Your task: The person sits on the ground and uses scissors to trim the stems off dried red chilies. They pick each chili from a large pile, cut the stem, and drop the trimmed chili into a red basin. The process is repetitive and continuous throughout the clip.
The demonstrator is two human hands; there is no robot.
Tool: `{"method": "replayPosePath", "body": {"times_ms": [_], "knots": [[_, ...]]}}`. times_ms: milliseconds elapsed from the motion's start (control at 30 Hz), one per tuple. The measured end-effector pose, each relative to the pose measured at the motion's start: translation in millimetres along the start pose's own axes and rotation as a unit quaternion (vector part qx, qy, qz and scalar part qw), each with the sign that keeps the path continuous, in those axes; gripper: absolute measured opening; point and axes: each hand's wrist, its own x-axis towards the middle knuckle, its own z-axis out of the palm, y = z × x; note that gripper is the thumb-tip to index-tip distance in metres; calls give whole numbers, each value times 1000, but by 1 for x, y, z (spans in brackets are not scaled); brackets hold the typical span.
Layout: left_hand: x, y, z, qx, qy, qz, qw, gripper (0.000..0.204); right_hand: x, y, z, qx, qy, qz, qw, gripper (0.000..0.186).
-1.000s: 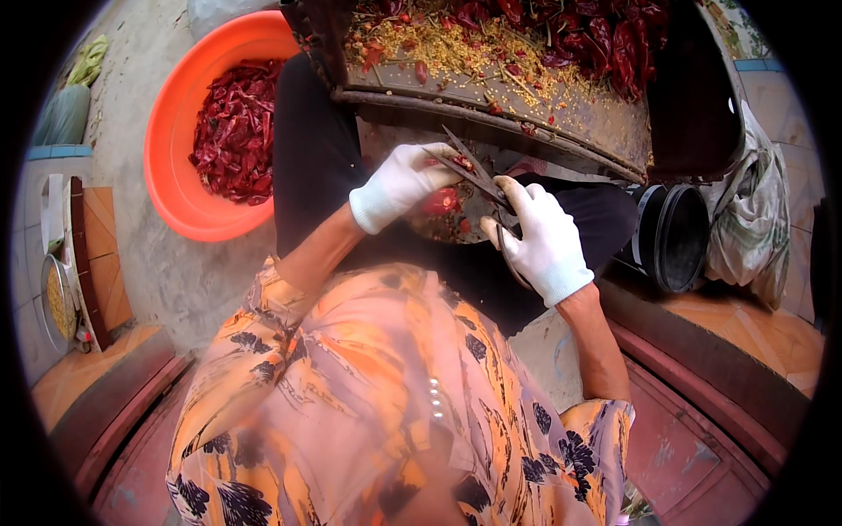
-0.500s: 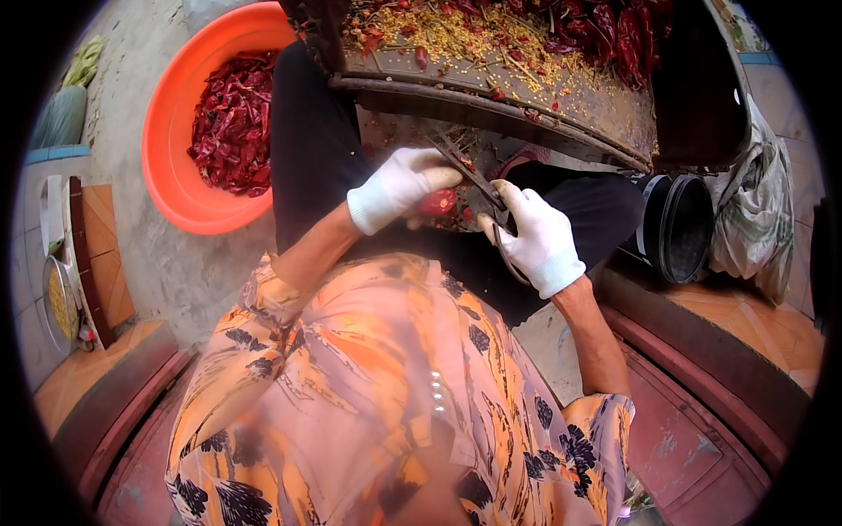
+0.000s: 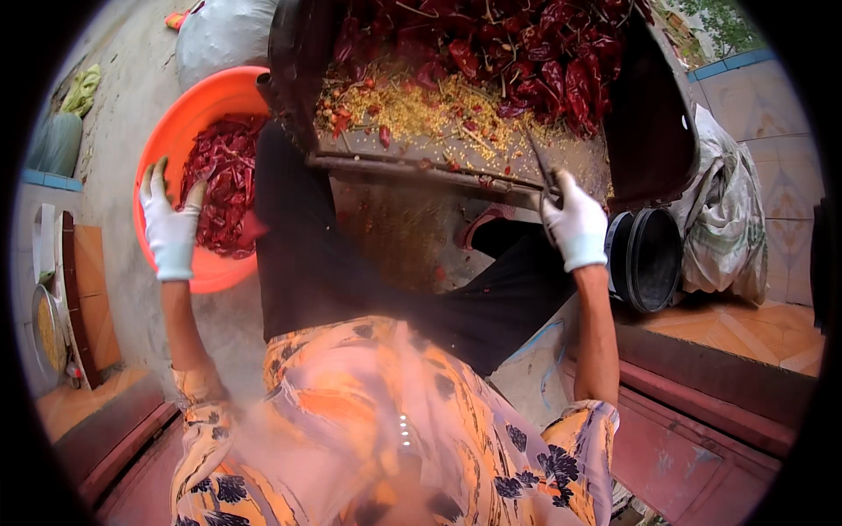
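My left hand point(image 3: 169, 230), in a white glove with tan fingertips, is over the left rim of an orange plastic basin point(image 3: 215, 276). Its fingers are spread and nothing is in them. Dark red dried chili pieces point(image 3: 226, 162) fill part of the basin, and a blurred red piece point(image 3: 250, 230) shows near its right side. My right hand point(image 3: 579, 230), gloved the same way, grips dark metal scissors point(image 3: 538, 156) by the handles. Their blades point up over the front edge of a brown box point(image 3: 421, 174), above scattered yellow seeds point(image 3: 438, 110). Whole dried chilies point(image 3: 561, 79) are heaped farther back in it.
A black bucket point(image 3: 658, 259) lies tipped at the right, beside a whitish woven sack point(image 3: 724, 210) on an orange-tiled ledge point(image 3: 737, 337). Behind the basin is a full pale sack point(image 3: 226, 44). My dark-trousered legs point(image 3: 298, 254) lie between basin and box.
My left hand has left my lap, swung left to the basin and spread its fingers. My right hand has moved slightly right with the scissors, toward the box edge. The view has shifted.
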Motion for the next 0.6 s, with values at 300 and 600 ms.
{"method": "replayPosePath", "body": {"times_ms": [300, 600], "knots": [[-47, 150, 65, -349, -232, 153, 895, 16, 71, -21, 40, -17, 115, -137, 984, 18], [-50, 171, 73, -437, -301, 87, 843, 14, 115, -60, 66, 40, 59, -133, 989, 11]]}}
